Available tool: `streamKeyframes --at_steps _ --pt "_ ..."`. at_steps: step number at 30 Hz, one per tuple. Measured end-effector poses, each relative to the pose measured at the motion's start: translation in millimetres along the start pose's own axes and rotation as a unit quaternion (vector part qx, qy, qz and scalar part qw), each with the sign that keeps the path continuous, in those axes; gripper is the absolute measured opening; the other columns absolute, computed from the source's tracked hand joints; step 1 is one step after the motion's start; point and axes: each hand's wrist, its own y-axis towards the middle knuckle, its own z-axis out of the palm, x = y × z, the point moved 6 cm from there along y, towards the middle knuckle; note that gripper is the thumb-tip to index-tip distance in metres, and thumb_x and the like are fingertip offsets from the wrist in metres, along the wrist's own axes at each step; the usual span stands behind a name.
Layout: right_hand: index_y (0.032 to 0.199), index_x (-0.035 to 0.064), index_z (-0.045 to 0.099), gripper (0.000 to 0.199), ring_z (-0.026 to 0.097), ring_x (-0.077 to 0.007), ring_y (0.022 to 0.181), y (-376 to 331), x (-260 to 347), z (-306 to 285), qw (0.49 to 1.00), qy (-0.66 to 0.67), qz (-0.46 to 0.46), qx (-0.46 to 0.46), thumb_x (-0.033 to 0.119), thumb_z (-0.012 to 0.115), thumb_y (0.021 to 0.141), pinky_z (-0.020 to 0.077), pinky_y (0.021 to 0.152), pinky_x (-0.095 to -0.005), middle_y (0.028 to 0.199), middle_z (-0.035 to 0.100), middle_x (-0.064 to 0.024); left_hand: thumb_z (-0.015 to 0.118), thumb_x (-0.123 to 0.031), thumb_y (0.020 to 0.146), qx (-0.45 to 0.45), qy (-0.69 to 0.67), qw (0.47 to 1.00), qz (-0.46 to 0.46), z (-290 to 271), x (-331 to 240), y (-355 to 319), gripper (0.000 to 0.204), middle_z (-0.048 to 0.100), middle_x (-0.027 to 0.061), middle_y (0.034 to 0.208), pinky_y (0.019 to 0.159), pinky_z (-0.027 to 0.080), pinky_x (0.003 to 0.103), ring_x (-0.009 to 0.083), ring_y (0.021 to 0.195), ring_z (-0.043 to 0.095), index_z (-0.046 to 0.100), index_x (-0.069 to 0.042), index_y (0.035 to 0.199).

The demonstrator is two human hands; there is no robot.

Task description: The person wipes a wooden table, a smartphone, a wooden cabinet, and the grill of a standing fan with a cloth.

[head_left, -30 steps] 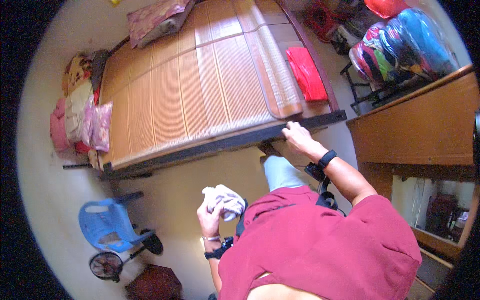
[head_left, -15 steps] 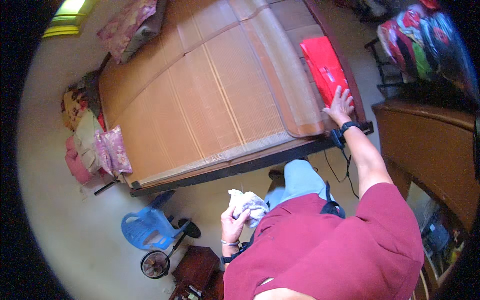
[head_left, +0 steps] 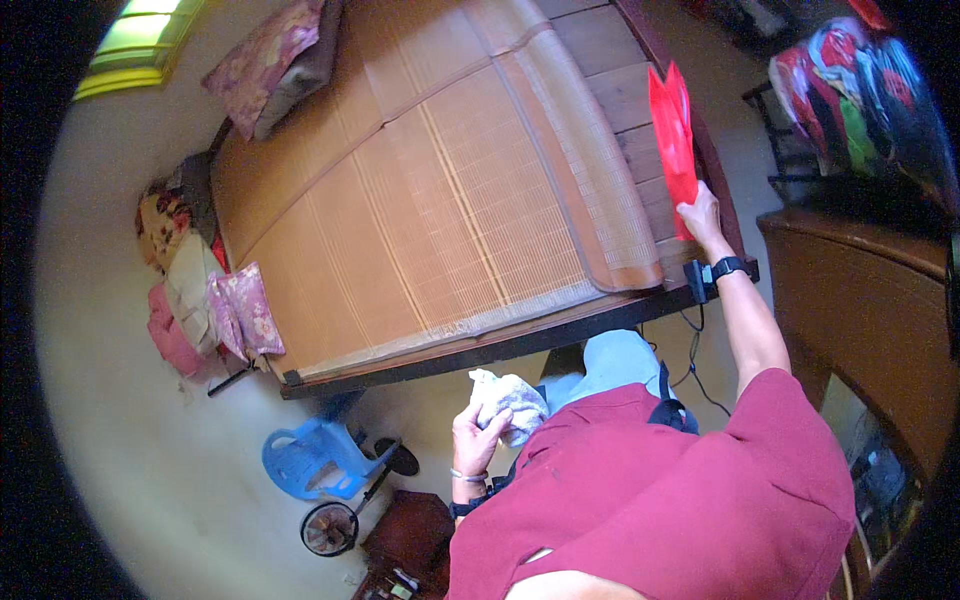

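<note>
My right hand [head_left: 702, 212] grips the near end of a flat red bag [head_left: 674, 140], which now stands on edge above the wooden bed boards [head_left: 600, 45] at the bed's right side. Its fingers are wrapped around the bag and partly hidden. My left hand [head_left: 478, 437] holds a crumpled pale cloth [head_left: 511, 404] in front of my body, below the bed's near edge. A woven mat [head_left: 420, 190] covers most of the bed, its right edge folded back beside the bare boards.
A blue plastic chair [head_left: 318, 458] and a small round fan [head_left: 329, 528] are at the lower left. Pillows, a floral one [head_left: 246, 310] among them, lie by the bed's left end. A brown wooden cabinet [head_left: 860, 290] stands right, with plastic bags [head_left: 850, 85] beyond it.
My right hand has gone from resting spread on the flat red bag to gripping it. The bag is lifted and turned on edge, baring the boards. My left hand still holds the cloth.
</note>
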Motion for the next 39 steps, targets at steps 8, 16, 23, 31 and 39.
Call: streamKeyframes --at_steps 8,16,23,31,39 --pt "0.105 0.001 0.062 0.036 0.066 -0.0197 0.085 -47.9 149.6 61.6 0.954 0.225 0.001 0.195 0.013 0.065 0.071 0.0537 0.077 -0.0363 0.093 0.069 -0.0132 0.071 -0.003 0.083 -0.009 -0.052 0.999 0.003 -4.4 -3.2 7.9 0.033 0.068 0.0032 0.097 0.077 0.05 0.025 0.0098 0.085 0.062 0.064 0.003 0.114" --pt "0.128 -0.0052 0.052 0.067 0.046 -0.0411 0.125 -138.3 185.5 205.9 0.865 0.037 -0.189 0.463 0.043 0.067 0.084 0.0383 0.104 -0.0471 0.131 0.05 -0.028 0.068 -0.001 0.083 -0.01 -0.045 0.999 0.005 2.3 -4.1 -0.5 0.033 0.068 0.0043 0.098 0.077 0.05 0.026 0.01 0.086 0.062 0.063 0.005 0.116" --pt "0.111 0.0031 0.065 0.032 0.048 -0.0336 0.114 -123.8 122.2 221.5 0.741 -0.409 -0.434 0.308 0.023 0.052 0.088 0.0445 0.085 -0.0539 0.112 0.056 -0.0171 0.069 -0.001 0.082 -0.026 -0.052 0.998 -0.004 2.6 12.2 -3.6 0.032 0.068 0.0054 0.097 0.076 0.051 0.027 0.0108 0.085 0.062 0.063 0.005 0.113" --pt "0.096 0.0169 0.073 0.026 0.048 -0.0245 0.108 -100.8 121.2 236.6 0.592 -0.557 -0.481 0.329 0.031 0.053 0.086 0.0399 0.085 -0.048 0.104 0.06 -0.0026 0.069 -0.002 0.081 -0.054 -0.04 0.998 -0.002 -16.4 28.2 4.1 0.025 0.068 0.0044 0.091 0.07 0.05 0.026 0.01 0.079 0.061 0.066 0.004 0.106" --pt "0.087 0.0154 0.075 0.025 0.055 -0.025 0.099 -75.8 120.0 209.0 0.628 -0.479 -0.53 0.307 0.027 0.053 0.086 0.0378 0.089 -0.052 0.087 0.068 -0.004 0.07 -0.002 0.082 -0.029 -0.031 0.999 0.027 -16.6 8.0 23.9 0.024 0.067 0.0035 0.089 0.069 0.051 0.025 0.0095 0.077 0.061 0.066 0.004 0.105"
